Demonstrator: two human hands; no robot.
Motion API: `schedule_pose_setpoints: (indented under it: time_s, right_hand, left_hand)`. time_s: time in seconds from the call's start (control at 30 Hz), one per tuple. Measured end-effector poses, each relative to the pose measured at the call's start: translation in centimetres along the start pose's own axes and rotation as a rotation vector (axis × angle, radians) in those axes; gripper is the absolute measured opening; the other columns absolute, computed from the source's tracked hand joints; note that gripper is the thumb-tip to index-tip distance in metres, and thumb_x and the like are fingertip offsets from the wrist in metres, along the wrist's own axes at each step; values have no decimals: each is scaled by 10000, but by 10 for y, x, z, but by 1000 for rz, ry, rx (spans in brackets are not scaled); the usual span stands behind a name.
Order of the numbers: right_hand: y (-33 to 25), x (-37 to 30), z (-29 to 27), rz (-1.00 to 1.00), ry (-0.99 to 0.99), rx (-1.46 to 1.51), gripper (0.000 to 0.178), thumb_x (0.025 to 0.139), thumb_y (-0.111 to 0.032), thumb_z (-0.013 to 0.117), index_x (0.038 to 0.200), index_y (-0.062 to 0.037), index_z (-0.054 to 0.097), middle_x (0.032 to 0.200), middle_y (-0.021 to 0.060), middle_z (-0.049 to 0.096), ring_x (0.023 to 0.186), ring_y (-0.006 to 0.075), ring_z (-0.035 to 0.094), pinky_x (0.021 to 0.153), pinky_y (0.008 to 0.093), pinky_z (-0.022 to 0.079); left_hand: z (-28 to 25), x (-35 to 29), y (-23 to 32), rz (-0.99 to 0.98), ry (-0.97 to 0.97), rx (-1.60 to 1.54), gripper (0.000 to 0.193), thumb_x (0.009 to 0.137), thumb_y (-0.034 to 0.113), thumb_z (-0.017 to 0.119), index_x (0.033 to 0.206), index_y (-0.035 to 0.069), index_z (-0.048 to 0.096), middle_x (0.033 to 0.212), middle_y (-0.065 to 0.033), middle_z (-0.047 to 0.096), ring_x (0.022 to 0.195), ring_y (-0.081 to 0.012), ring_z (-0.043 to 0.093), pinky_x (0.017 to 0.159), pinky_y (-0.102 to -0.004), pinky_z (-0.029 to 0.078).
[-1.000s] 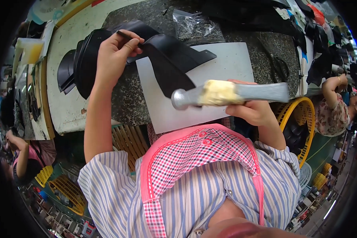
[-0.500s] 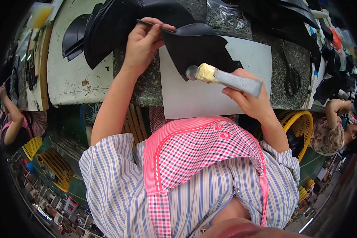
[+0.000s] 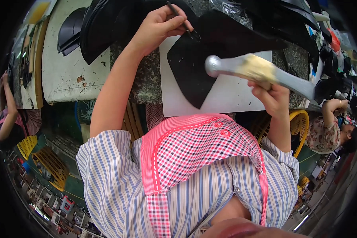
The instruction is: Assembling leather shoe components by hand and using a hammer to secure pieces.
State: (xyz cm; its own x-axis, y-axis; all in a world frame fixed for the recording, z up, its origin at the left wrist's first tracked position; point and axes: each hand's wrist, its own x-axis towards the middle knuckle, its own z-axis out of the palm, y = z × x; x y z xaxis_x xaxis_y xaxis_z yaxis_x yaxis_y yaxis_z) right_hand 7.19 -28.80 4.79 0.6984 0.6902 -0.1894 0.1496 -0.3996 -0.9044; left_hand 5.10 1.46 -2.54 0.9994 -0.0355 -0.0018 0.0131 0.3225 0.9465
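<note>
My left hand (image 3: pixel 160 28) is closed around a slim dark punch (image 3: pixel 171 7), held at a slant. Its lower tip rests on or just above a black sheet piece (image 3: pixel 192 75), probably leather; contact is hard to tell. The curved sheet lies over a white board (image 3: pixel 234 99) on the speckled bench. My right hand (image 3: pixel 273 99) grips a hammer (image 3: pixel 213 66) by its middle, which is wrapped in a yellowish covering. The hammer is slightly blurred, its round metal face above the sheet, right of the punch and apart from it.
Stacked black pieces (image 3: pixel 103 33) lie at the far left of the bench, with more dark sheets (image 3: pixel 281 23) at the far right. A clear plastic bag (image 3: pixel 230 8) sits behind. Yellow baskets (image 3: pixel 301 119) stand below the bench. Other people work on both sides.
The black sheet has been turned and now lies flatter on the board. My left hand has shifted up and holds the punch upright-slanted. The hammer has swung right, its face turned.
</note>
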Motion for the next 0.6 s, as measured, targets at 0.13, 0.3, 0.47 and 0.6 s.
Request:
schedule_pose_setpoints:
  time_s: [0.13,0.3,0.47,0.6]
  right_hand:
    - [-8,35,23,-84,-88,-519,223,716,-175,630,903,-55,603,752,122,588,666,279,565,596,314,443]
    - [10,37,37,-203,44,-554,216,723,-209,618,897,-82,610,710,141,577,636,321,553,561,354,435]
    - [5,36,38,-140,32,-660,227,732,-223,605,922,-100,610,686,141,571,613,317,550,549,363,428]
    - [-1,38,36,-180,15,-588,226,730,-227,612,890,-68,596,657,146,556,592,308,539,537,351,420]
  left_hand:
    - [7,12,9,-48,-117,330,99,849,145,500,896,58,494,842,-62,582,844,-125,555,755,-250,441]
    - [22,-14,9,498,226,831,118,775,101,572,849,23,523,753,-86,603,683,-199,592,618,-265,446]
    - [39,-59,-1,151,351,842,81,801,87,542,850,24,528,678,-64,616,573,-184,596,538,-258,450]
    - [35,-58,-4,72,412,582,73,817,66,527,864,10,525,737,-67,626,647,-123,598,588,-221,464]
